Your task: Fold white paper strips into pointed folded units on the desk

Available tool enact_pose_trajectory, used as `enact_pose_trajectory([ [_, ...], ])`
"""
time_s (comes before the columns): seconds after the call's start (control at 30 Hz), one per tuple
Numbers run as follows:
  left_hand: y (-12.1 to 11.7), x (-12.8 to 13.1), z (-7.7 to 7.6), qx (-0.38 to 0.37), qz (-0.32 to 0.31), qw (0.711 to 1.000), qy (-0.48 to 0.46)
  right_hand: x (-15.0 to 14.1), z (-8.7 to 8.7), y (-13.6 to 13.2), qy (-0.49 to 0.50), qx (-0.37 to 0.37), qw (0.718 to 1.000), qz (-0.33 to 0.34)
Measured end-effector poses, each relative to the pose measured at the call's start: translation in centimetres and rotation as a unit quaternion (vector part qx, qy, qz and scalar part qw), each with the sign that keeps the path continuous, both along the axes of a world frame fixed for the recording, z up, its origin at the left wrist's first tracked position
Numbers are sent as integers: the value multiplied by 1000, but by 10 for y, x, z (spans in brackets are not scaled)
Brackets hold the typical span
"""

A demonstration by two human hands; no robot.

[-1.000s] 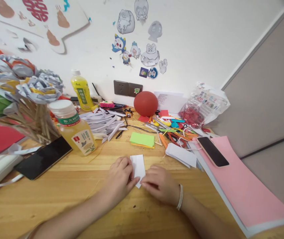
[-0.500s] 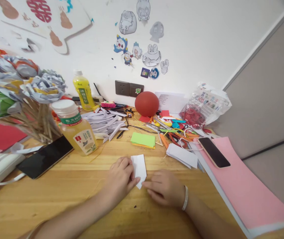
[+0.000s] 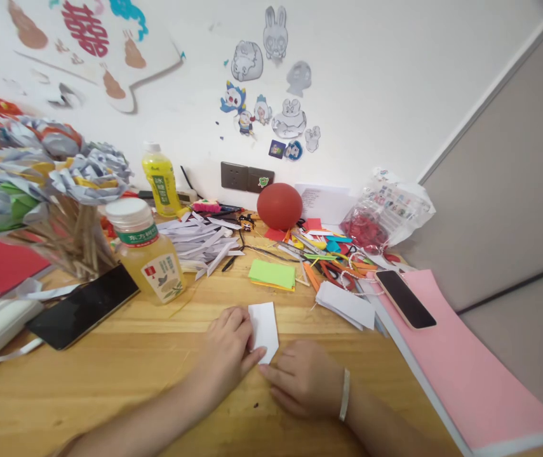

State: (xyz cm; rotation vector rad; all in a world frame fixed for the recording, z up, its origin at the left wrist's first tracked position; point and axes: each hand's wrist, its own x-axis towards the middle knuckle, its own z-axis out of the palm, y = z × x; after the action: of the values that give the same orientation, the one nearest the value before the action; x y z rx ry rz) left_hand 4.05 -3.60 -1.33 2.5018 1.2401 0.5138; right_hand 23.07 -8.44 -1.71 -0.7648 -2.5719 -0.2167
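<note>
A small white sheet of paper (image 3: 265, 325) with folded lower corners lies flat on the wooden table. My left hand (image 3: 227, 346) covers its left side, fingers curled on the edge and thumb pressed near the bottom. My right hand (image 3: 303, 381), with a pale bracelet at the wrist, is closed at the paper's lower end. Its index fingertip and thumb area touch the bottom edge; the remaining fingers are tucked under. Beyond the sheet lies a stack of green paper slips (image 3: 272, 273), and to the right a stack of white slips (image 3: 346, 304).
On the left stand a juice bottle (image 3: 150, 266), a black phone (image 3: 85, 308) and paper flowers on sticks (image 3: 80, 235). Toward the wall are white paper strips (image 3: 204, 240), a red balloon (image 3: 279, 206) and scissors among scraps. Another phone (image 3: 405, 299) rests on pink paper (image 3: 475, 374).
My right hand has moved slightly left and in against the paper's bottom edge. The pointed lower tip of the sheet now looks blunt. My left hand keeps its place on the paper.
</note>
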Motion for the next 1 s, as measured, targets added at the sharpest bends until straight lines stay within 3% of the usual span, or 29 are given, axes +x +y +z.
enact_pose_trajectory([
  [0.17,14,-12,-5,14,29,999,-23,-9,-13,-2,2,-42,999,-9],
  [0.3,28,-25,-10,61,27,997,-31,-8,-12,1,-2,-53,999,-10],
  [0.5,32,-30,-9,176,-98,979,-10,5,-3,8,-21,-68,997,-34],
  [0.63,33,-32,-10,190,-158,968,33,14,-1,11,-14,-101,994,-26],
  [0.77,34,-33,-11,219,-235,945,68,19,-1,15,-26,-71,995,-65],
  [0.9,19,-22,-3,248,-248,936,-21,26,-2,20,-45,-1,987,-154],
  [1.0,9,-15,3,262,-310,910,-81,30,-1,22,-45,24,980,-194],
])
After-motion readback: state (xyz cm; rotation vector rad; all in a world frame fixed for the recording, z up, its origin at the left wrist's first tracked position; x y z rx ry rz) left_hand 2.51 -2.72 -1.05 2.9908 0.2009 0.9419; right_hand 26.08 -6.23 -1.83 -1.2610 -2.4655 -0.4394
